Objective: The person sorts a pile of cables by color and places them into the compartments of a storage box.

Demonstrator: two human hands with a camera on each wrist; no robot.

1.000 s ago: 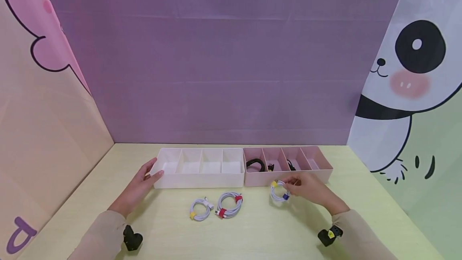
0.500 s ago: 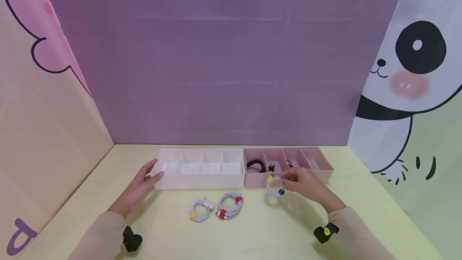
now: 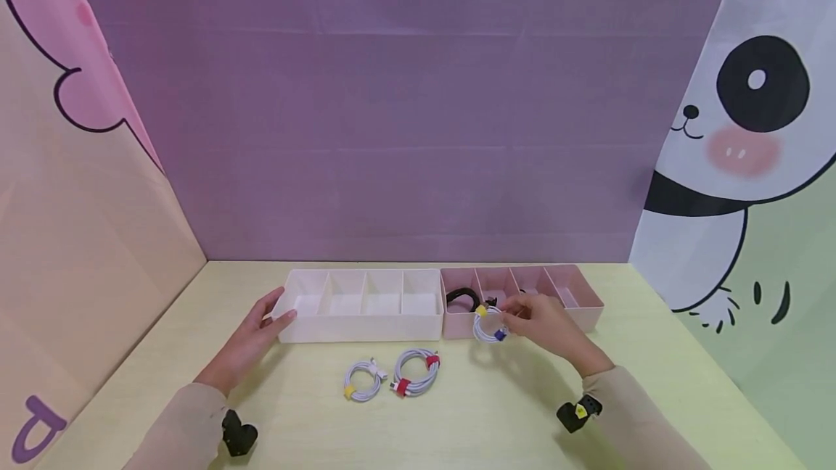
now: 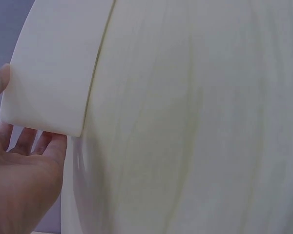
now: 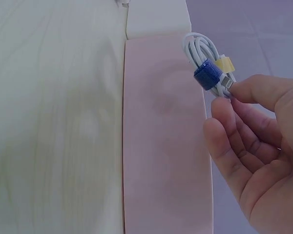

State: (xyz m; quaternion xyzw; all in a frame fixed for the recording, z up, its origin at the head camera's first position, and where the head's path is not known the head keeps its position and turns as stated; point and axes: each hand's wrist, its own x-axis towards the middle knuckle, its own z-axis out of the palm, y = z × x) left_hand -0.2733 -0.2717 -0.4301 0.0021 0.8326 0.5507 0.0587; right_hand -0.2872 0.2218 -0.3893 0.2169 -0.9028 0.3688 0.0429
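Observation:
My right hand pinches a coiled white charging cable between thumb and fingers, in front of and a little above the pink divided box. A blue strap and a yellow strap wrap the coil, and a small metal plug shows beside the thumb. At the left end of the white divided box, my left hand holds the corner, thumb on the front rim and fingers along the end wall. All four visible compartments of the white box hold nothing.
Two more coiled white cables lie on the table in front of the white box, one with a yellow strap, one with red straps. A coiled black cable sits in the pink box's leftmost compartment. A purple wall stands behind.
My right hand has carried the white cable leftward and upward, from in front of the pink box to its front rim. The left hand stays on the white box.

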